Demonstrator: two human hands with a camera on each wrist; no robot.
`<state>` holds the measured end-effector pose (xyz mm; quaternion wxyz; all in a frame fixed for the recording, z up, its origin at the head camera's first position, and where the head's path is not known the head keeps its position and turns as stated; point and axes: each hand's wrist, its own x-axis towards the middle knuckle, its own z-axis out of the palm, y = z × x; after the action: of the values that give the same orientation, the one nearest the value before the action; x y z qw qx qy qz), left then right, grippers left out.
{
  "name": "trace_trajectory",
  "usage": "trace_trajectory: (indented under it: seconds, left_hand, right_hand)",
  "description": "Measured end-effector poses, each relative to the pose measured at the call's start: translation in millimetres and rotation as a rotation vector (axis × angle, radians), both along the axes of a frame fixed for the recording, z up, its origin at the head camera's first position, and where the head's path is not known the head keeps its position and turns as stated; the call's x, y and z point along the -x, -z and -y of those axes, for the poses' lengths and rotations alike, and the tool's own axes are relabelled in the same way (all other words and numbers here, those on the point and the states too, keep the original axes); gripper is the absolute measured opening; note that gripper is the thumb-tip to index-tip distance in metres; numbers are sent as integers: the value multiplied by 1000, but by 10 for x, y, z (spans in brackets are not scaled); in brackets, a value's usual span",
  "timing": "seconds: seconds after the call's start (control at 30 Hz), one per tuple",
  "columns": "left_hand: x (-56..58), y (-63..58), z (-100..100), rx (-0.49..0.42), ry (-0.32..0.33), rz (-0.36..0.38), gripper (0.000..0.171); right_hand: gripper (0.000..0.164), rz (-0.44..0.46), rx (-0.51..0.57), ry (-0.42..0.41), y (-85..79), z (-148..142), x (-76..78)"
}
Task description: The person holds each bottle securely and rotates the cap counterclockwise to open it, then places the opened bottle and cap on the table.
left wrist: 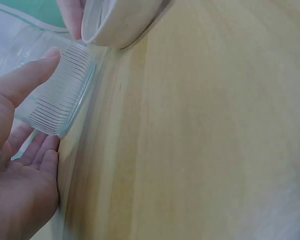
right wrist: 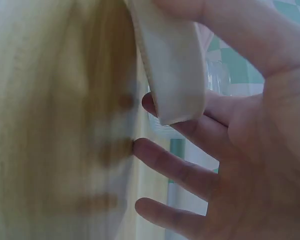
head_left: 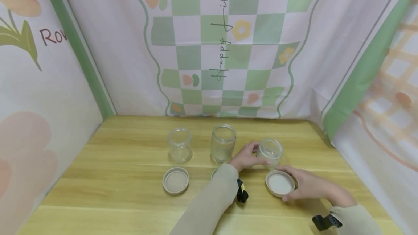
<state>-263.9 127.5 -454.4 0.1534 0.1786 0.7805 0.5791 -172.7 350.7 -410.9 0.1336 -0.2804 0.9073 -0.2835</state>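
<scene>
At the right of the row in the head view, my left hand holds a short clear glass jar, thumb on the near side and fingers around the far side. The left wrist view shows fine ribs low on this jar. My right hand grips a pale round lid by its edge, thumb at the near side and fingers at the far side. The lid's white inner face is turned up, just in front of the jar. In the right wrist view the lower fingers are spread below the lid.
A tall glass jar stands left of my left hand, and another short jar farther left. A pale lid lies before the left jar. My left sleeve mostly hides a greenish lid. Printed curtains enclose the wooden table.
</scene>
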Motion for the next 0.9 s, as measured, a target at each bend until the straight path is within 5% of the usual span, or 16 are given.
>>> trace_trajectory:
  seconds: [0.4,0.9]
  left_hand:
    - [5,6,0,11,-12,1,69]
    - [10,24,-48,34,-13,27,78]
  right_hand:
    - [92,-102,-72,-18,80,-20,-30]
    - [60,21,22,96,-79,51,0]
